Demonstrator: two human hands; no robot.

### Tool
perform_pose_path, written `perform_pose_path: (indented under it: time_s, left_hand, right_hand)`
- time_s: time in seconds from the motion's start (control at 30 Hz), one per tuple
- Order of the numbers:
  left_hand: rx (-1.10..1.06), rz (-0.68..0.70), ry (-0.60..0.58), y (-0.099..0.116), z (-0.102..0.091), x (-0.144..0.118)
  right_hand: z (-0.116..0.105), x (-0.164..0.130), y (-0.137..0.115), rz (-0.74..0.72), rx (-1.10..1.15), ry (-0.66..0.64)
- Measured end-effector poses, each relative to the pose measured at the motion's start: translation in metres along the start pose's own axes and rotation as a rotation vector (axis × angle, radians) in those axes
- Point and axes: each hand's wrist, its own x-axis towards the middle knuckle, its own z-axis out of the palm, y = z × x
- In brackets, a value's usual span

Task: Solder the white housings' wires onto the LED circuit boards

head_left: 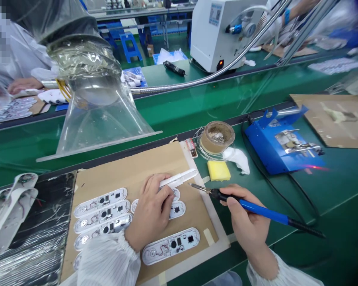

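the right hand grips a blue soldering iron whose tip hovers beside white tweezers pinched in the left hand, which presses an oval circuit board onto cardboard; a slip risks burning fingers.

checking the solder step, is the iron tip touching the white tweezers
Apart. The head view shows bare cardboard between the soldering iron tip and the white tweezers.
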Motion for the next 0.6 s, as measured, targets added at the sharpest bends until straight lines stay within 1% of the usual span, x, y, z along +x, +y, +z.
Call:
perform_pose_path:
  time_s: [0.07, 0.17, 0.27, 0.33, 0.4, 0.47, 0.6]
  left_hand:
    - [-0.001, 0.009, 0.013, -0.002, 0.0, 0.0]
    - [0.005, 0.027, 0.046, -0.004, 0.001, 0.001]
    - [0.013, 0.039, 0.072, -0.006, 0.002, 0.0]
    - [0.015, 0.045, 0.082, -0.006, 0.002, 0.0]
    - [0.018, 0.043, 0.088, -0.006, 0.003, 0.0]
    - [0.02, 0.032, 0.088, -0.004, 0.003, 0.001]
    - [0.008, -0.004, 0.065, -0.001, -0.002, 0.001]
  right_hand:
    - [-0.004, 0.014, -0.003, -0.032, -0.003, 0.102]
    - [-0.007, 0.041, -0.008, -0.119, -0.01, 0.257]
    - [-0.006, 0.067, -0.005, -0.201, -0.059, 0.359]
    - [-0.005, 0.078, 0.003, -0.219, -0.17, 0.359]
    - [-0.005, 0.084, 0.01, -0.209, -0.284, 0.312]
    - [-0.006, 0.084, 0.013, -0.199, -0.321, 0.302]
    - [-0.008, 0.076, 0.005, -0.194, -0.285, 0.402]
